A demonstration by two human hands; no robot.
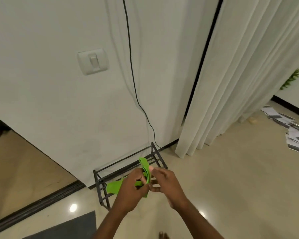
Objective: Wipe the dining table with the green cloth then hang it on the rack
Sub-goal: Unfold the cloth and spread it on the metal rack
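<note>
Fingers of both hands pinch the green cloth [146, 171]: left hand [133, 190] closed on its lower folds, right hand [164, 181] gripping the upright strip. Cloth sits above the black wire rack [128, 167], which stands against the white wall [59, 109]. Black cable [133, 80] runs down the wall behind the rack.

Soft, even indoor light; wide-angle view with bent edges and slight softness.

The white wall [59, 100] fills the upper left of the frame, evenly lit without hard shadows. Two small bright glare spots sit on the glossy floor [231, 178] at lower left and lower right of centre. Straight lines bow toward the frame edges. Both hands at lower centre are slightly motion-blurred, and fine detail is smeared at far right.
</note>
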